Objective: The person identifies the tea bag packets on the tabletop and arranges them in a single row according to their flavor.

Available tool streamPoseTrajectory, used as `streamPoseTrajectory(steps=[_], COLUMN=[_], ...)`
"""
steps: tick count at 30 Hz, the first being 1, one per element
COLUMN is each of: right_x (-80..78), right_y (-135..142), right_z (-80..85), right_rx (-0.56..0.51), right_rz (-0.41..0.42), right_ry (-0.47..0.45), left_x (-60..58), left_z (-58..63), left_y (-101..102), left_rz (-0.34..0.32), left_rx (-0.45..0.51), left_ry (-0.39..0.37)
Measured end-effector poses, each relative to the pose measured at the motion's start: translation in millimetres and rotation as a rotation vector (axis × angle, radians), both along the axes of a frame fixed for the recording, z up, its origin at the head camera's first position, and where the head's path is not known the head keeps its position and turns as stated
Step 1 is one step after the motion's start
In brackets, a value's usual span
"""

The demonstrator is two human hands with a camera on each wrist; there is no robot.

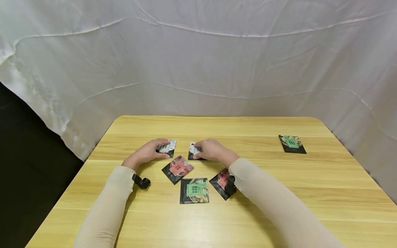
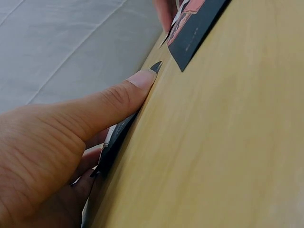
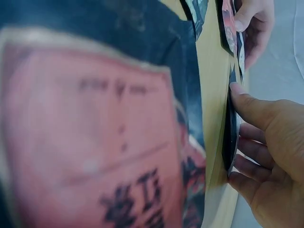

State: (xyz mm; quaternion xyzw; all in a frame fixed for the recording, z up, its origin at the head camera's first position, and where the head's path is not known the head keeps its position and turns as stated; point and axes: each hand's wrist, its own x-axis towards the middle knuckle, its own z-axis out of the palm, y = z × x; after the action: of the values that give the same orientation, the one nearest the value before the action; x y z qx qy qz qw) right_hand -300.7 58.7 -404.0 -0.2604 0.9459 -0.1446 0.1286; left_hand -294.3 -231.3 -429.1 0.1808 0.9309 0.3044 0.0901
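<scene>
Two black packets with white labels lie flat, side by side, on the wooden table. My left hand [image 1: 148, 151] grips the left white-label packet [image 1: 171, 147], its thumb along the near edge and its fingers at the far side. The right white-label packet [image 1: 191, 150] is held by its edges between the thumb and fingers of my right hand [image 1: 212, 150], which covers part of it. In the right wrist view that packet [image 3: 230, 128] appears edge-on, close to the tabletop. A gap separates the two packets.
Nearer me lie a red-label packet [image 1: 177, 168], a green-label packet [image 1: 194, 190] and another red-label packet [image 1: 221, 179], partly hidden by the right wrist camera. A second green-label packet [image 1: 292, 143] sits far right. Behind the table [image 1: 248, 127] hangs a pale curtain [image 1: 198, 62].
</scene>
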Motion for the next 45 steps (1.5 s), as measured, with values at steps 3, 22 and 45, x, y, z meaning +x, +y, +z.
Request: streamPoseTrajectory(steps=[3, 22, 45], right_x=[-0.4, -6.4, -6.8], right_y=[-6, -37, -54], right_z=[0.6, -0.5, -0.8], right_rx=[0.01, 0.044, 0.033], right_rz=[0.003, -0.013, 0.086], right_ry=[0.004, 0.019, 0.061], left_x=[-0.7, -3.3, -0.2], left_z=[-0.9, -1.2, 0.4], left_y=[-1, -1, -2], left_rz=[-0.003, -0.015, -0.028], left_rx=[0.003, -0.01, 0.011], left_ry=[0.0, 0.008, 0.012])
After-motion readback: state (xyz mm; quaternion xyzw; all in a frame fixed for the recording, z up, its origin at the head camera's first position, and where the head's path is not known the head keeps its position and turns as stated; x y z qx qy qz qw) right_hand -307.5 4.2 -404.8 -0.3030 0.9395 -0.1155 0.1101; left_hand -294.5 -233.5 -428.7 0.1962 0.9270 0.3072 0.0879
